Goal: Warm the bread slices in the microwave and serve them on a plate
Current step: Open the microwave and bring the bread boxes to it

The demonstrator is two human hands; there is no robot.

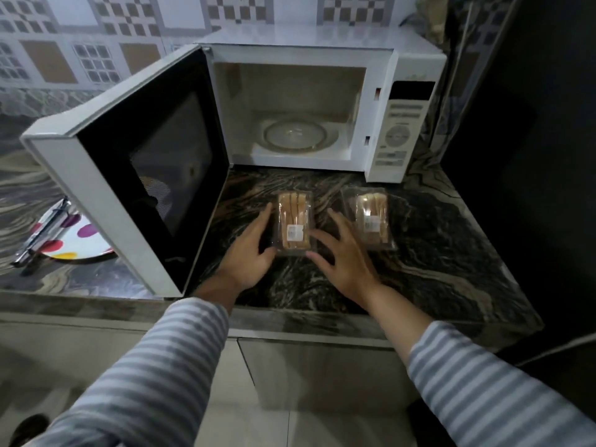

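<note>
On the dark marble counter (435, 269), in front of the microwave (322, 101) with its door (135, 169) swung wide, the left hand (248, 253) and right hand (342, 256) flank a clear pack of bread (295, 224) with loosely spread fingers, grasping nothing yet, a second pack (371, 217) beside it.

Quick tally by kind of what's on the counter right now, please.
Bread packs: 2, left pack between both hands, right pack
Microwave: 1, door open
Spotted plate: 1
Tongs on the plate: 1
Total: 5
</note>
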